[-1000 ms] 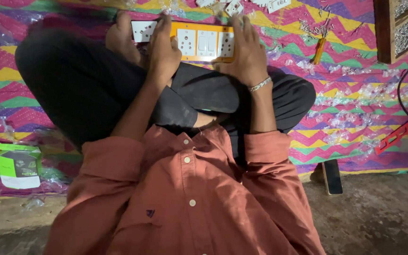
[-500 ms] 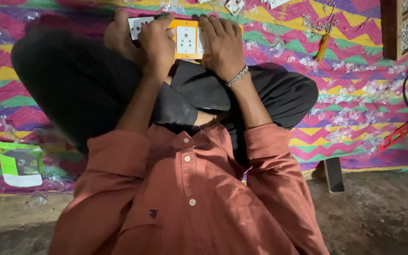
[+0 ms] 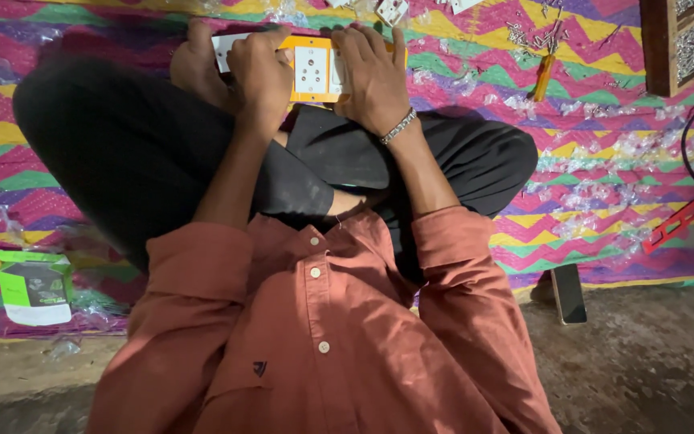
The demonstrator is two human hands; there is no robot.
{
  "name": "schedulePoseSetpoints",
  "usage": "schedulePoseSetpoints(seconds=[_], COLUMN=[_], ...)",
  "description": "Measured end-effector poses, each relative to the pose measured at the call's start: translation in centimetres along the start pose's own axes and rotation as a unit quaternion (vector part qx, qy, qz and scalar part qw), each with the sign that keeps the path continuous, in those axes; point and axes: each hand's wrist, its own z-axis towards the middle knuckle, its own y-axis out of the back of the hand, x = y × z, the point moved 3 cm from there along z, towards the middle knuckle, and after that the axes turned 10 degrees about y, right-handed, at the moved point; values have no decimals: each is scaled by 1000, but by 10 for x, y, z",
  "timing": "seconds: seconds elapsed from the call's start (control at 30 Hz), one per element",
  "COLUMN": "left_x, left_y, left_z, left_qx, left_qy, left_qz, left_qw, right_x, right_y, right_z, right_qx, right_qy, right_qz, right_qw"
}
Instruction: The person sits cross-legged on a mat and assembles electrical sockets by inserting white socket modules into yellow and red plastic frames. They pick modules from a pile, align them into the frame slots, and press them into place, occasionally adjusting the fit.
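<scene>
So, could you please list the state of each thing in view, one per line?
Orange switch panel: held flat in both hands.
Left hand: gripping the panel.
Right hand: gripping the panel.
Screwdriver: lying loose on the mat.
Green-and-white box: lying flat on the mat.

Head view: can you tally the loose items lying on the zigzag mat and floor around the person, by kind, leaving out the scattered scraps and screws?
Orange switch plate with white sockets, held by the left hand and right hand: 1
Orange-handled screwdriver: 1
Green and white packet: 1
Dark phone: 1
Red tool: 1
Total: 5
</scene>
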Motion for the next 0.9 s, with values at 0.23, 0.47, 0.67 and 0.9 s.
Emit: schedulePoseSetpoints(seconds=[0.23, 0.47, 0.67, 0.9], left_x=[5, 21, 45, 40], left_y=[-1, -12, -5, -11], left_z=[-2, -1, 7, -5], left_qx=[38, 58, 41, 74], left_qy=[-57, 85, -33, -9], left_qz=[3, -211, -318, -320], left_qw=[998, 972, 947, 944], right_x=[0, -34, -48, -24], right_y=[-1, 70, 173, 200], right_z=[4, -30, -185, -386], right_qx=[27, -159, -403, -392], right_qy=[-4, -176, -327, -540], right_qz=[11, 16, 16, -4], right_qw=[1000, 971, 854, 745])
